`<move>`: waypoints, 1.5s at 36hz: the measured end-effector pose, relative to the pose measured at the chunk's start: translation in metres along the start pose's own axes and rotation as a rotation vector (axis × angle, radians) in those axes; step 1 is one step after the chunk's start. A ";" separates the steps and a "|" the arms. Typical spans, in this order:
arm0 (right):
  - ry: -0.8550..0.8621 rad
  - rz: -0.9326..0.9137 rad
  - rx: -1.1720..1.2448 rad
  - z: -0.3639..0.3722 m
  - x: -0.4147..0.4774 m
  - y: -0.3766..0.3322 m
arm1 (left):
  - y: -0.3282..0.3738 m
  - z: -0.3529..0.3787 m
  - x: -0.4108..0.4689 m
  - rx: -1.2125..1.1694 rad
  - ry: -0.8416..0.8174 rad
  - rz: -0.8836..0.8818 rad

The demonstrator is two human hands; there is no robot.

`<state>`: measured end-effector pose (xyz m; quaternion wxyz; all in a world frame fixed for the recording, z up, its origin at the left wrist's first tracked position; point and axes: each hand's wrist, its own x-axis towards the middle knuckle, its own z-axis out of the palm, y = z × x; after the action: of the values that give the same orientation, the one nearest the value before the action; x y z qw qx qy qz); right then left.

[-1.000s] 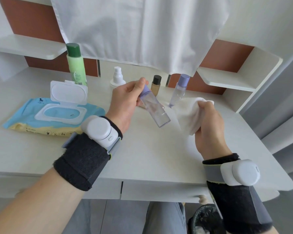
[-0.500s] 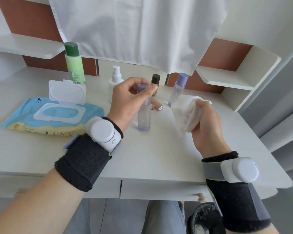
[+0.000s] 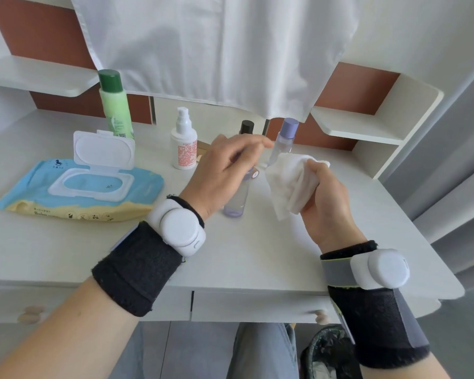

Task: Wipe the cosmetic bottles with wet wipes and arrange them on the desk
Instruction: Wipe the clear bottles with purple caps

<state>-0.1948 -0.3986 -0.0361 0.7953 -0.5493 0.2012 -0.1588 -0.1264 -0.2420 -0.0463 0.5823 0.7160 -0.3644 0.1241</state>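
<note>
Moved: clear lilac-based plastic bottle (image 3: 237,199), tilted in the air a second ago, now stands upright on the white counter (image 3: 230,258) beneath the left hand (image 3: 225,170).
Left fingers (image 3: 244,144): straightened and loose above the bottle top; no grip seen, and contact is hidden.
Right hand (image 3: 320,192): fingers clenched round the crumpled white wet wipe (image 3: 288,184), just right of that bottle.
Beyond the fingers: lilac-capped clear bottle (image 3: 285,140), white pump bottle (image 3: 184,144), tall green bottle (image 3: 115,105).
Status: by judgement, this bottle is wiped and placed, and another is due.

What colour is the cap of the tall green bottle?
Dark green cap on the tall green bottle; the head view shows it.
</note>
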 end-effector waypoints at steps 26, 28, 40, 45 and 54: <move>-0.066 -0.028 0.039 0.000 0.001 0.001 | 0.003 -0.006 0.003 -0.401 0.104 -0.332; -0.081 -0.022 0.034 0.001 0.001 0.002 | 0.002 -0.006 0.004 -0.446 0.109 -0.358; -0.256 -0.080 -0.150 0.007 -0.006 0.006 | 0.005 -0.001 0.004 -0.420 0.121 -0.403; -0.351 -0.129 -0.239 0.006 -0.007 0.009 | 0.004 0.001 0.003 -0.390 0.157 -0.382; -0.530 -0.256 -0.339 0.010 -0.018 0.009 | 0.002 0.000 0.005 -0.200 0.276 -0.321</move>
<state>-0.2050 -0.3786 -0.0387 0.6911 -0.7166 -0.0595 -0.0734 -0.1237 -0.2444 -0.0418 0.7068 0.6799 -0.1733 0.0900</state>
